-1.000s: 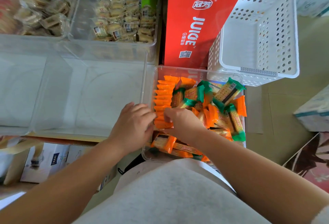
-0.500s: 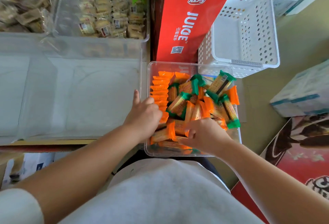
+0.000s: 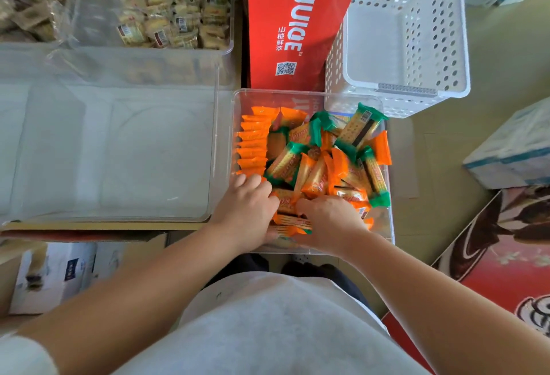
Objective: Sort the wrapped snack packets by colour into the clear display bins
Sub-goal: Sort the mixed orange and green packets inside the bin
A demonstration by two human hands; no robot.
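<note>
Both hands are low at the near end of the small clear bin [image 3: 309,95], where the snack packets lie mixed. A tidy row of orange packets [image 3: 253,142] stands on edge along its left wall, and loose orange ones tangled with green-ended packets [image 3: 361,124] fill the rest. My left hand [image 3: 247,208] sits knuckles-up at the near end of that row, fingers curled down among the wrappers. My right hand [image 3: 330,220] is just beside it, fingers curled into the heap over an orange wrapper. The fingertips are buried, so I cannot tell whether either hand actually pinches a packet. I judge the step to be adding loose orange ones to the row. To do it well I'd lift one packet by its crimped end, turn it on edge, and brace the row with the left hand so it doesn't topple. The green ones want their own home, and the large empty clear bin [image 3: 119,151] sits just to the left.
</note>
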